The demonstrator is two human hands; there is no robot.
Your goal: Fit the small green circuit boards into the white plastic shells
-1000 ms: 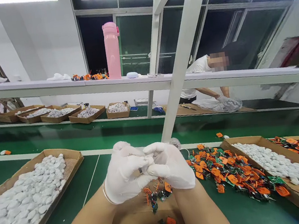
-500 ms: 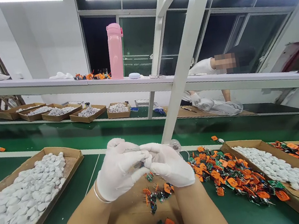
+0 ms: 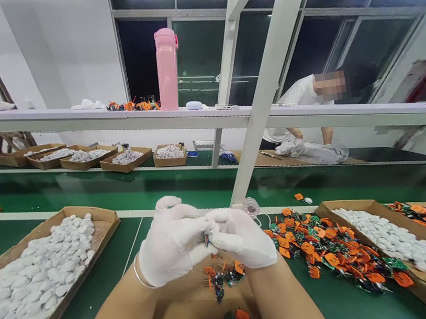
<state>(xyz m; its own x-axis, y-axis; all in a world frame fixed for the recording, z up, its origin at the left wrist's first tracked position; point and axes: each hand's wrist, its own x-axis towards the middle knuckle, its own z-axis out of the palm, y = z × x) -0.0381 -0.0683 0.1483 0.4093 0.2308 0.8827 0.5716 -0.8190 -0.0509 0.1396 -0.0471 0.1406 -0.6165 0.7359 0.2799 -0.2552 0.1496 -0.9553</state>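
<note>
Both my hands wear white gloves and meet in front of me, above a brown cardboard sheet (image 3: 172,318). Between the fingertips sits a small electronic part (image 3: 208,238), mostly covered, with only a dark sliver showing. My left hand (image 3: 173,244) pinches it from the left, and my right hand (image 3: 243,237) closes on it from the other side. Just below lie a few small circuit boards with orange pieces (image 3: 224,279). Closer to me is another board with an orange cap (image 3: 242,317).
A cardboard tray of white caps (image 3: 36,282) lies at left, another tray (image 3: 390,235) at right. Beside the right one is a heap of orange-capped boards (image 3: 328,249). A slanted white post (image 3: 261,79) rises ahead. A person (image 3: 301,94) handles clear plastic beyond the shelf.
My fingers have shifted slightly around the small part, showing a little more of it. A piece on the green belt at left has moved left. The person behind has shifted their hands.
</note>
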